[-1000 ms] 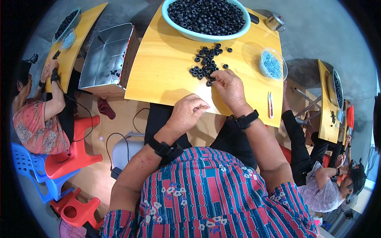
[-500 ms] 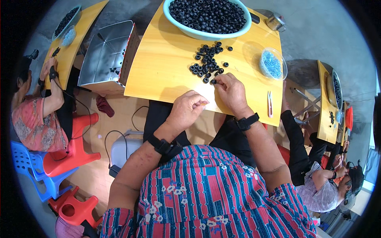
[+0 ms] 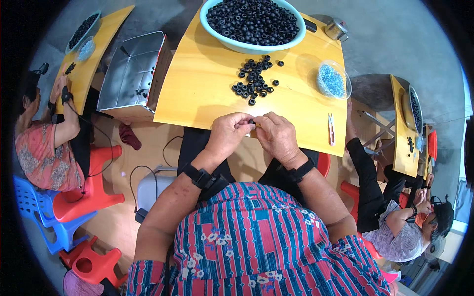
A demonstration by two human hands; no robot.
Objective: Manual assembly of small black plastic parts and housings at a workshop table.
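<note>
My left hand [image 3: 230, 133] and my right hand [image 3: 278, 137] meet fingertip to fingertip over the near edge of the yellow table. Both are closed in a pinch around one small black ring [image 3: 252, 122], mostly covered by the fingers. Just beyond them lies a loose pile of black rings [image 3: 254, 79], thick-walled with round holes. Behind the pile stands a pale blue basin [image 3: 252, 48] heaped with more of these rings. To the right of the pile is a clear round tub [image 3: 348, 88] of small blue pieces.
White-handled snips [image 3: 331, 130] lie near the table's right edge. A metal cup [image 3: 336, 29] and a dark flat object [image 3: 309, 24] sit behind. An open lined box [image 3: 131, 79] stands left of the yellow table [image 3: 197, 93]. People work at tables on both sides.
My right hand has drawn a black ring from the pile's near edge back toward me. It now meets my left hand, and both pinch at the ring.
</note>
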